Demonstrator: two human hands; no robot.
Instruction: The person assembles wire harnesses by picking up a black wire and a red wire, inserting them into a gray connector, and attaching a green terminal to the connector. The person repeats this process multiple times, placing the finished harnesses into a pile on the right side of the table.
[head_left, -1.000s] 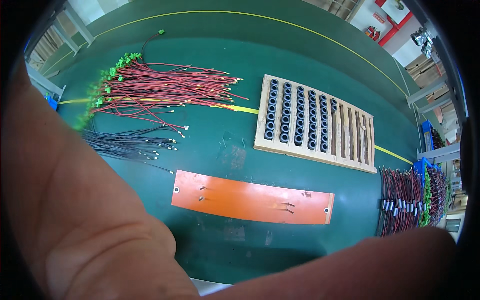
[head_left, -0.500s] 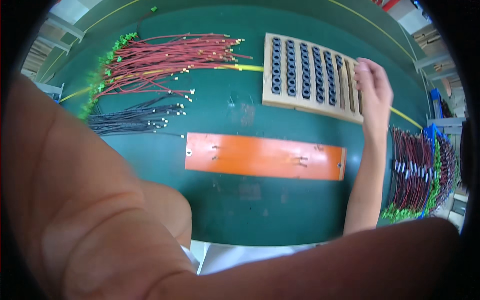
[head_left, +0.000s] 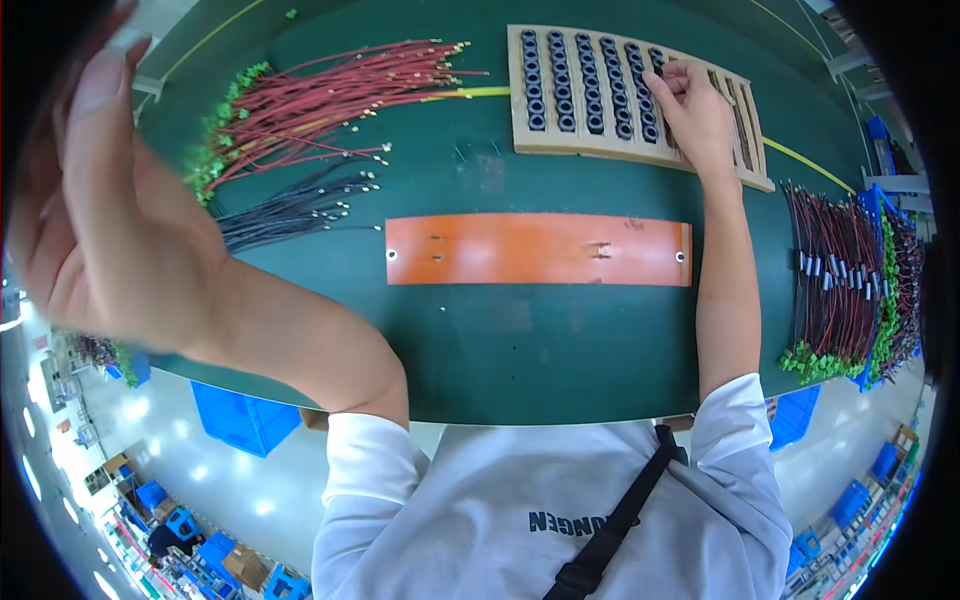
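My right hand (head_left: 695, 110) rests over a wooden tray (head_left: 640, 160) at the far right of the table. Its fingers are bent in and pinched together at the rightmost filled row of black rings (head_left: 595, 85); whatever is between the fingertips is hidden. Slots without rings show on the tray's right side. My left hand (head_left: 130, 230) is raised close to the camera at the left, palm partly visible and fingers stretched out, slightly blurred. It appears to hold nothing.
Red cables (head_left: 340, 95) with green connectors and black cables (head_left: 300, 205) lie at the left. An orange strip (head_left: 530, 250) with eyelets at its ends lies mid-table. More bundled cables (head_left: 840, 270) hang at the right edge. A blue bin (head_left: 240, 415) stands below the table's front edge.
My right hand has shifted left across the tray from its slots without rings to the rings. My left hand's fingers have come into view at the left. The whole view has shifted.
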